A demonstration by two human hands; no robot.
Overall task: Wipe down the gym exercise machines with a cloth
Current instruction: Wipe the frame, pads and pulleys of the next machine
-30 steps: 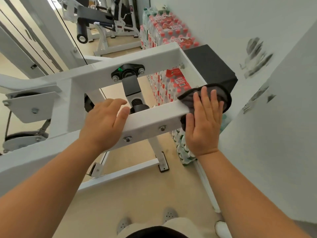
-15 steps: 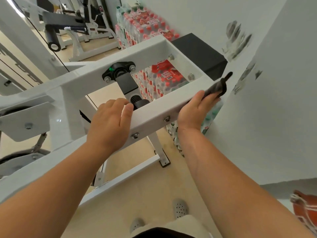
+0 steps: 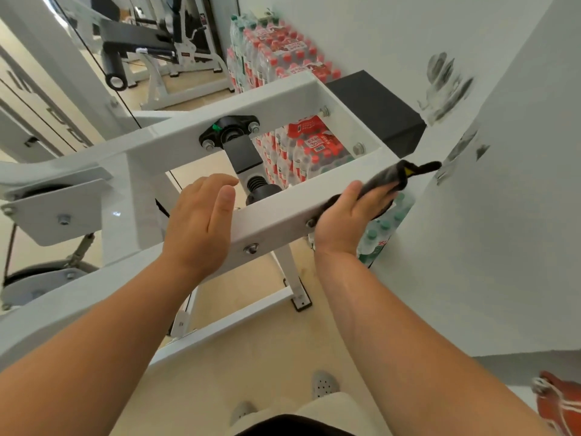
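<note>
A white steel frame of a gym machine [image 3: 276, 212] crosses the view at chest height, with a black pivot and spring [image 3: 243, 152] in its opening. My left hand [image 3: 201, 221] rests on the near bar with straight fingers. My right hand [image 3: 349, 221] holds a dark grey cloth [image 3: 390, 176] against the right end of the same bar, its fingers lying over the cloth. The cloth's far end sticks out past the bar toward the wall.
Shrink-wrapped packs of water bottles [image 3: 283, 58] are stacked against the white wall [image 3: 518, 215] behind the frame. A black box [image 3: 377, 108] sits at the frame's far corner. Another machine with a black pad [image 3: 135, 39] stands at the back. An orange object [image 3: 559, 404] lies at the bottom right.
My right hand has slid the cloth from the top of the bar's right end round to its edge. The view has shifted slightly. My left hand stays on the bar.
</note>
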